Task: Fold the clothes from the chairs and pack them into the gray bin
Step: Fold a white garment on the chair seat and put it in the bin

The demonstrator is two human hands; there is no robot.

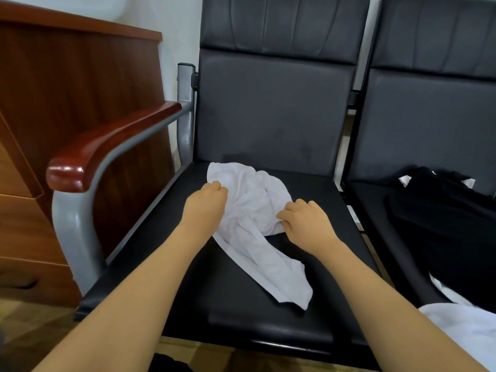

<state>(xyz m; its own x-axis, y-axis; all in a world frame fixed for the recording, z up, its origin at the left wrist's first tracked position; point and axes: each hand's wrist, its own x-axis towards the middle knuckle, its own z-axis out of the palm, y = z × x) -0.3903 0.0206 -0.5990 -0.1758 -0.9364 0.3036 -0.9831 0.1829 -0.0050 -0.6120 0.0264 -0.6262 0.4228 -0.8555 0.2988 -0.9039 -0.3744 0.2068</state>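
A crumpled white cloth garment (255, 224) lies on the black padded chair seat (214, 291); its upper corner is pinched by the left hand (206, 201), its right edge gripped by the right hand (306, 221).

At the frame's left we see a reddish-brown wooden cabinet (75, 84) against a white wall (171, 22); wood-patterned flooring (29, 326) occupies the lower left.

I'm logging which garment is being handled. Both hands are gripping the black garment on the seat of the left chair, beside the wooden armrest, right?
Not quite: the left hand and right hand grip a white garment, not a black one. The head view shows the black garment lying untouched on the neighbouring chair.
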